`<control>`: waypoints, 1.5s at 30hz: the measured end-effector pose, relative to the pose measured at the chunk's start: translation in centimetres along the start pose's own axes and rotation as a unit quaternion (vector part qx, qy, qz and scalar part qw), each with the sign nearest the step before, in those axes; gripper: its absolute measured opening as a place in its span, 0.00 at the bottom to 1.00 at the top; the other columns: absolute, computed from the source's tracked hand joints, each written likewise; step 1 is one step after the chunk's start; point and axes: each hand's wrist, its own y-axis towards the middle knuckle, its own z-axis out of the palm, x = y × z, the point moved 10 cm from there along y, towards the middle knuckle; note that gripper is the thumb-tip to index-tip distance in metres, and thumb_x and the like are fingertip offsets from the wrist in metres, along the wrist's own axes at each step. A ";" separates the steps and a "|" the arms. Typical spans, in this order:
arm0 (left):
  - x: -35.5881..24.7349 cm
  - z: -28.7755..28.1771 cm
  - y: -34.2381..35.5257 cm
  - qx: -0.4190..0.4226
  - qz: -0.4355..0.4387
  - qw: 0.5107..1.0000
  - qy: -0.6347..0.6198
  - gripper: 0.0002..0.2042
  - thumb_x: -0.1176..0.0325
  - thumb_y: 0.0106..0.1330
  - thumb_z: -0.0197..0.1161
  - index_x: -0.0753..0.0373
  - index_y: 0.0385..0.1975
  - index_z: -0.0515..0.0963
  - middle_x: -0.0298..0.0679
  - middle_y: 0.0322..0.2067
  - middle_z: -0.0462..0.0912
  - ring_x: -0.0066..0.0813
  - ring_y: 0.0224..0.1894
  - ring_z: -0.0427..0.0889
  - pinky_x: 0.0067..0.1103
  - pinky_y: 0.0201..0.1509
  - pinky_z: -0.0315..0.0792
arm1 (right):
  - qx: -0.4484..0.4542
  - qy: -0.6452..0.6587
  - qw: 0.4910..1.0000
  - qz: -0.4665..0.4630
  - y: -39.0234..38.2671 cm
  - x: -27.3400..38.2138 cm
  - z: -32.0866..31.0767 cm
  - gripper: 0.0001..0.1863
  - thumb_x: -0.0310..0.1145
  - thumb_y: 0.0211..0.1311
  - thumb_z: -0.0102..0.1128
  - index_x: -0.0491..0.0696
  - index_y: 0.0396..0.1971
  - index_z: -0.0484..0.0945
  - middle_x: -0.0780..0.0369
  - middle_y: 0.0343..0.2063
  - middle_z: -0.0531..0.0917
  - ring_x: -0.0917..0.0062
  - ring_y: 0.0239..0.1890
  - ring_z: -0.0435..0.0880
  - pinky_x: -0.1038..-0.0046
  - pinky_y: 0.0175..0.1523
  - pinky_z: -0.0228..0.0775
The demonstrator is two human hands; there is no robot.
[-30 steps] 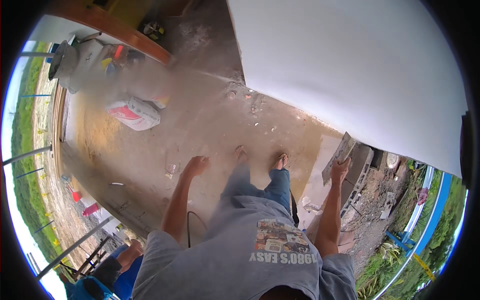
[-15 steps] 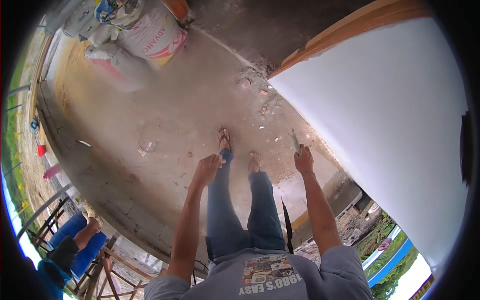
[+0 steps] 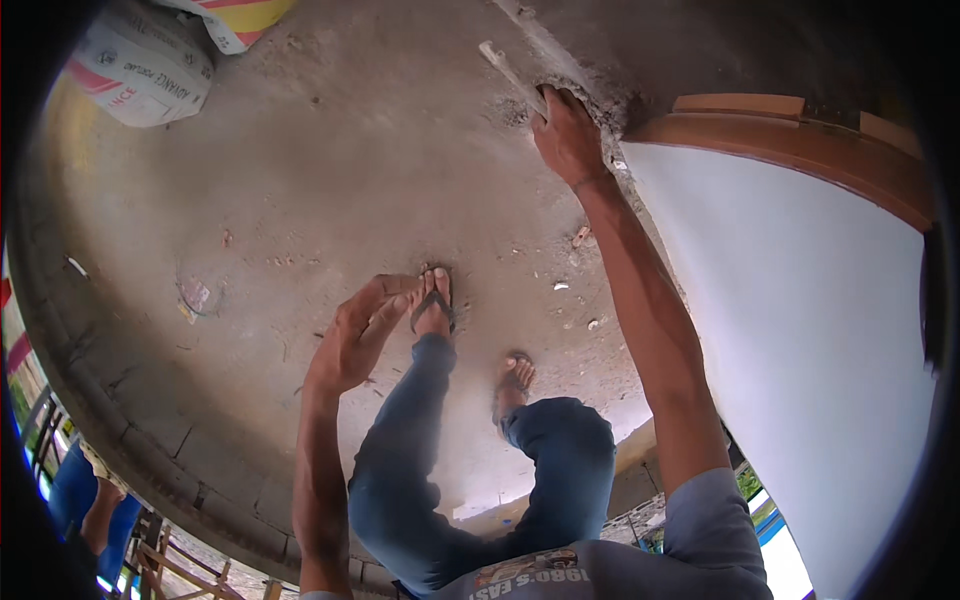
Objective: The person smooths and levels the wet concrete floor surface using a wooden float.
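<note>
My right hand [image 3: 570,140] reaches far forward, low by the foot of a wooden frame. It is closed on a slim, pale, stick-like tool [image 3: 508,72]; one end points forward and left, and my fingers hide the rest. Beside the knuckles lies crumbled grey rubble [image 3: 622,112]; I cannot tell whether the hand touches it. My left hand [image 3: 360,325] hangs in the air in front of my left foot, fingers stretched, thumb apart, holding nothing.
A white wall [image 3: 790,260] with a brown wooden frame [image 3: 780,135] stands at the right. Cement sacks [image 3: 150,75] lie far left. Debris bits [image 3: 582,236] dot the concrete floor [image 3: 330,180]. A low block ledge [image 3: 130,430] curves along the left; another person's leg [image 3: 98,515] shows beyond it.
I have moved forward and bent my knees. My right hand went forward to floor level by the frame with the stick-like tool. My left hand has opened out from a closed curl.
</note>
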 end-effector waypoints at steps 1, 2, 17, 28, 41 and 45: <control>2.0 -1.7 1.0 -0.074 0.015 0.997 -0.033 0.17 0.63 0.75 0.55 0.66 0.57 0.74 0.50 0.56 0.80 0.44 0.61 0.78 0.34 0.64 0.70 | 0.006 -0.009 0.999 -0.042 2.4 1.6 1.6 0.18 0.31 0.63 0.60 0.48 0.53 0.76 0.54 0.45 0.80 0.55 0.50 0.79 0.54 0.54 0.73; 4.8 -1.8 1.7 -0.080 -0.010 0.996 -0.037 0.17 0.63 0.76 0.55 0.66 0.57 0.74 0.50 0.55 0.81 0.44 0.61 0.78 0.33 0.64 0.70 | 0.024 -0.026 0.997 -0.064 4.3 2.8 3.5 0.18 0.33 0.65 0.60 0.48 0.54 0.76 0.55 0.46 0.81 0.56 0.51 0.79 0.55 0.55 0.72; 29.4 2.9 -6.5 -0.164 -0.152 0.950 -0.218 0.20 0.58 0.77 0.52 0.67 0.58 0.75 0.49 0.57 0.79 0.40 0.62 0.76 0.32 0.67 0.66 | 0.077 -0.248 0.936 -0.239 13.0 2.0 17.6 0.20 0.23 0.63 0.53 0.51 0.54 0.80 0.56 0.46 0.83 0.58 0.53 0.81 0.57 0.61 0.71; 29.2 3.6 -6.7 -0.189 -0.131 0.922 -0.311 0.25 0.52 0.76 0.52 0.68 0.60 0.73 0.50 0.58 0.78 0.42 0.62 0.76 0.34 0.66 0.68 | 0.185 -0.207 0.956 -0.091 -3.5 -2.3 10.8 0.20 0.24 0.57 0.56 0.44 0.51 0.79 0.51 0.48 0.82 0.53 0.51 0.80 0.55 0.55 0.73; 31.3 4.4 -10.1 -0.190 -0.164 0.921 -0.299 0.24 0.53 0.77 0.50 0.69 0.60 0.73 0.50 0.58 0.77 0.44 0.63 0.75 0.36 0.68 0.65 | 0.079 -0.234 0.956 0.161 -2.3 -7.6 0.9 0.21 0.34 0.58 0.59 0.46 0.52 0.78 0.48 0.47 0.84 0.51 0.51 0.82 0.52 0.58 0.73; 30.8 4.7 -10.2 -0.175 -0.154 0.925 -0.301 0.25 0.52 0.76 0.49 0.69 0.60 0.72 0.50 0.59 0.77 0.44 0.63 0.74 0.36 0.68 0.65 | 0.048 -0.247 0.940 0.228 -7.4 -11.9 0.7 0.19 0.35 0.57 0.62 0.44 0.48 0.79 0.48 0.47 0.83 0.51 0.51 0.82 0.52 0.56 0.74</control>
